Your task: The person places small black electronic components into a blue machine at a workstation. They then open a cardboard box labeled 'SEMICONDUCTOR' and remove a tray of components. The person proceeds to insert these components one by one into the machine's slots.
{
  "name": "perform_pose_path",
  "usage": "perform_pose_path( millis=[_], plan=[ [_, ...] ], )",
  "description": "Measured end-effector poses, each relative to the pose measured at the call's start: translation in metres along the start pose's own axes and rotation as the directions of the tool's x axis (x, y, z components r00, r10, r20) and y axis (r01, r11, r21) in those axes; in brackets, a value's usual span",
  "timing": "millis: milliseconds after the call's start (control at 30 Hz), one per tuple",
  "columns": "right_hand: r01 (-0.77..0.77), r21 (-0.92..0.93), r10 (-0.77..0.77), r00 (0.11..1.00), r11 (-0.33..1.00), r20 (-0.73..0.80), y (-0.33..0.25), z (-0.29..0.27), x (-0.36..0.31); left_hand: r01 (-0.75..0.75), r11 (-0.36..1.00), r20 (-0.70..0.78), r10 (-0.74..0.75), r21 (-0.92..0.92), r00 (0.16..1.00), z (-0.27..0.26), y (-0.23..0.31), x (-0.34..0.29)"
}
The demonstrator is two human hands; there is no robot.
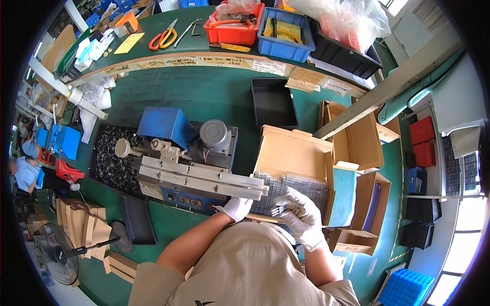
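White gloves cover both my hands. My left hand [237,209] is at the right end of a long metal rail [201,177], just below it; its fingers are mostly hidden. The rail belongs to a bench machine with a blue housing [164,125] and a round grey motor [214,133]. Over the near edge of an open cardboard box [293,150], my right hand [303,217] pinches a few small dark pieces with metal pins [278,210]. Dense rows of similar pinned parts [311,193] fill the box's lower portion.
Loose black pieces [116,158] fill a tray left of the machine. A black tray [274,103] lies behind the box. More cardboard boxes [357,137] stand at right. Scissors [163,38] and bins, one red [235,31], line the shelf. A fan [58,252] stands lower left.
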State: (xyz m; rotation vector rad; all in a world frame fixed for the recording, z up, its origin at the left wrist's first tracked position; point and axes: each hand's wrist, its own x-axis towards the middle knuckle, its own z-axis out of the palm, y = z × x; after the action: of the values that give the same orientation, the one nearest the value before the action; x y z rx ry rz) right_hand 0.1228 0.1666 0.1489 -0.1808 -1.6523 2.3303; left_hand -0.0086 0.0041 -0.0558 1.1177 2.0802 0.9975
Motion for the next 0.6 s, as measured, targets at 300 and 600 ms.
perform_pose_path(
  millis=[300,600],
  plan=[
    [-0.073,-0.331,0.037,0.993,0.941,-0.114,0.011,-0.004,0.005,-0.031,0.984,-0.047,0.023,-0.173,0.999,0.018,-0.021,0.001],
    [0.015,-0.7,-0.065,0.997,0.714,-0.045,0.003,-0.005,0.026,-0.09,0.974,-0.016,0.089,-0.206,0.996,0.063,-0.083,0.001]
  ],
)
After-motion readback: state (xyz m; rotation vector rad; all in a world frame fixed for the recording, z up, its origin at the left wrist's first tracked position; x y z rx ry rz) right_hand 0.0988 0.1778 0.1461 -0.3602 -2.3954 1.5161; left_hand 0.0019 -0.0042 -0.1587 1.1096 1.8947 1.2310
